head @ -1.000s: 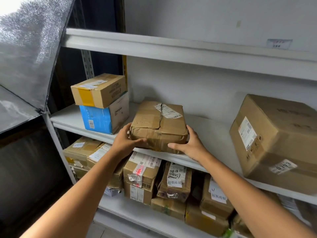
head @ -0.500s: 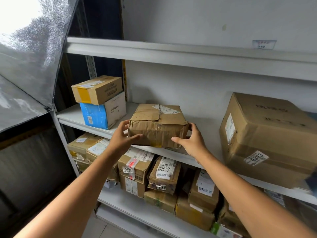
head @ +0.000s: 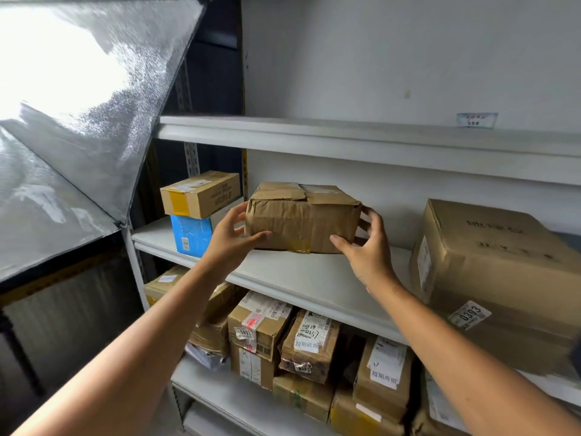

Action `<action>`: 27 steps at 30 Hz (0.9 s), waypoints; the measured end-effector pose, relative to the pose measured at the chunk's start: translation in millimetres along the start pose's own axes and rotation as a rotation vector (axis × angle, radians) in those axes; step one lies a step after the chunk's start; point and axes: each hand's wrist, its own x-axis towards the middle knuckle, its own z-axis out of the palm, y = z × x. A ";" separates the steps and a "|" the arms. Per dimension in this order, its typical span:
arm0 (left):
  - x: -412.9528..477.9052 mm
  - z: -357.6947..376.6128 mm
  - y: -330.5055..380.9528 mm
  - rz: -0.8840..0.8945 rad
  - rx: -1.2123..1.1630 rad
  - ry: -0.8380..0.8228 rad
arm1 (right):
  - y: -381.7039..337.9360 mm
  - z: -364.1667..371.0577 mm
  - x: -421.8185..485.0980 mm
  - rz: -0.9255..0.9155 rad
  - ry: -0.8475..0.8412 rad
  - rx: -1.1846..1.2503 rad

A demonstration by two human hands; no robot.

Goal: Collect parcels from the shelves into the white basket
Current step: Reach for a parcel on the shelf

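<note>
A crumpled brown cardboard parcel (head: 301, 221) wrapped in tape rests on the middle shelf (head: 301, 278), set back from its front edge. My left hand (head: 231, 243) holds its left end, with the thumb on the front face and the fingers at the side. My right hand (head: 366, 250) holds the right end, with the thumb at the lower front corner and spread fingers at the side. The white basket is out of view.
A tan box (head: 201, 193) sits on a blue box (head: 191, 234) to the left of the parcel. A large carton (head: 496, 262) stands at the right. Several labelled parcels (head: 283, 341) crowd the lower shelf. The upper shelf (head: 345, 136) overhangs. A silver panel (head: 78, 105) is at the left.
The parcel has gone from overhanging the shelf's front edge to lying further back on the shelf. Both hands stayed at its ends, and the right fingers have spread.
</note>
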 end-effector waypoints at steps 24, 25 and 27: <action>7.5 21.6 -11.0 0.128 0.307 0.109 | 21.0 -4.1 44.2 0.127 -0.009 0.143; 7.3 22.3 -10.8 0.130 0.312 0.112 | 21.5 -3.8 44.6 0.132 -0.011 0.150; 7.1 22.5 -9.9 0.134 0.326 0.114 | 22.8 -3.8 45.7 0.145 -0.019 0.162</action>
